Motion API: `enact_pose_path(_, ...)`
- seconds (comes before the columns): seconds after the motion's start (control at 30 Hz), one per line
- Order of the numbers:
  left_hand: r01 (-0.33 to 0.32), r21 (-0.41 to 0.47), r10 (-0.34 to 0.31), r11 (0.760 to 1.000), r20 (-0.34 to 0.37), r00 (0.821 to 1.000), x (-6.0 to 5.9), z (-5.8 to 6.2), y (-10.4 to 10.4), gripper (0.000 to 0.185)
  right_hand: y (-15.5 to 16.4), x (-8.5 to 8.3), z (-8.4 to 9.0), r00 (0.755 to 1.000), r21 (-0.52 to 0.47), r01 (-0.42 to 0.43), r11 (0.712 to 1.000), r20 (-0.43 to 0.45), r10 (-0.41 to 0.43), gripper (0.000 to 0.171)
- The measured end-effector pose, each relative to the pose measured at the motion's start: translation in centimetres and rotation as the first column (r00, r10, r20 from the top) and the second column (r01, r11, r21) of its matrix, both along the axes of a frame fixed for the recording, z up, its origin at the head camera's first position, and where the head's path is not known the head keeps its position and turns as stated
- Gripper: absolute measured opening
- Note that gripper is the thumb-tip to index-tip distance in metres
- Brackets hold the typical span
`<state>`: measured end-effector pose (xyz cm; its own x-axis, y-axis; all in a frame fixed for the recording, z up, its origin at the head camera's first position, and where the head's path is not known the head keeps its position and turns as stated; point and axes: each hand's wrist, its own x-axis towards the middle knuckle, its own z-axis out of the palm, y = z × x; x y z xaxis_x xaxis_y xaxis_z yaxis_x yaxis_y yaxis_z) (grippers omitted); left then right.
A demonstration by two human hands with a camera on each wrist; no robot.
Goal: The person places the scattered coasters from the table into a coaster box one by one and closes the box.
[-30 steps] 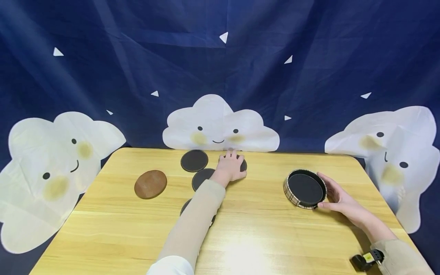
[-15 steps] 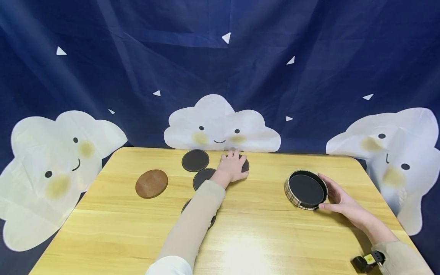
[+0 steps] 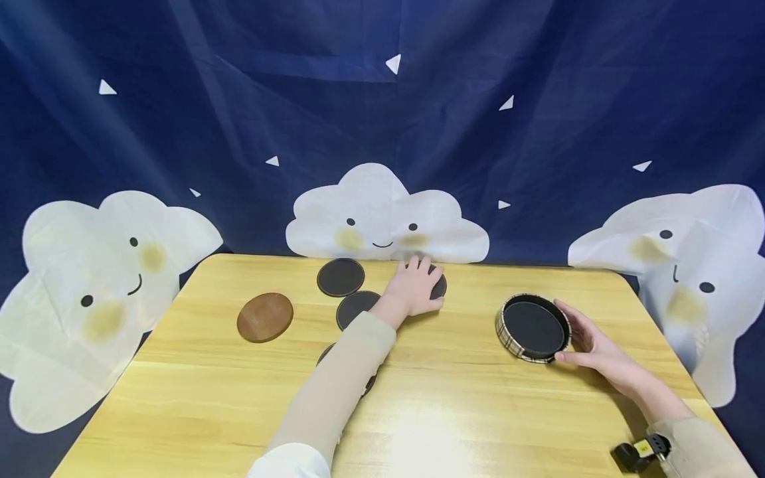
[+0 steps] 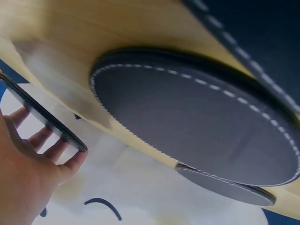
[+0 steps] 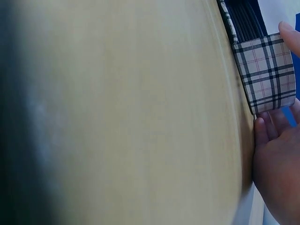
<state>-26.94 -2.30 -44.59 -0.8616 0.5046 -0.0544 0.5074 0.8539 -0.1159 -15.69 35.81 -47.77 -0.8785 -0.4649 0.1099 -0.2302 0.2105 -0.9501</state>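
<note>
at the lower right of the head view the right hand point(image 3: 588, 348) lay cupped round the near right wall of the plaid-rimmed holder point(image 3: 531, 328), fingers loosely bent and touching it rather than gripping; the right wrist view showed the fingertips against the plaid wall point(image 5: 266, 75). a small black device point(image 3: 633, 455) sat by that sleeve at the bottom right corner. low in the centre, the left forearm crossed a dark coaster point(image 3: 325, 355) that showed only at the sleeve's edge. further up, the left hand point(image 3: 415, 289) had a black coaster point(image 3: 439, 287) pinched at its edge, thumb under and fingers over; the left wrist view showed it tilted up off the table point(image 3: 179, 398), so it was mid-centre of the frame, near the far edge. two more black coasters point(image 3: 340, 277) point(image 3: 356, 307) lay just left of that hand, and a brown coaster point(image 3: 265, 317) sat well apart at centre left. the cloud backdrop point(image 3: 382, 219) hung behind.

the pinch looked shallow, so the coaster could slip flat again or skid off the far edge. the sleeve could also drag the coaster under it.
</note>
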Motion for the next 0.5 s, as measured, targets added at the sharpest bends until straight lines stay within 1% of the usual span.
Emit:
enact_pose_path(0.1, 0.034, -0.014, -0.034, 0.999, -0.023, 0.999, 0.3, 0.1, 0.5, 0.072, 0.0, -0.1, 0.0, 1.0, 0.002, 0.001, 1.0, 0.002, -0.001, 0.098)
enact_pose_path(0.27, 0.081, -0.038, -0.082, 0.996, -0.042, 0.996, 0.8, 0.2, 1.6, 0.073, 0.0, -0.2, 0.0, 1.0, -0.006, -0.002, 1.0, -0.007, 0.002, 0.098)
enact_pose_path(0.43, 0.118, -0.052, -0.121, 0.992, -0.056, 0.991, 1.4, 0.7, 2.7, 0.073, 0.0, -0.1, 0.0, 1.0, -0.003, 0.004, 1.0, -0.004, -0.004, 0.098)
enact_pose_path(0.5, 0.136, -0.054, -0.14, 0.989, -0.072, 0.988, 1.6, 0.9, 3.1, 0.073, 0.0, -0.1, 0.0, 1.0, -0.001, 0.005, 1.0, -0.002, -0.005, 0.098)
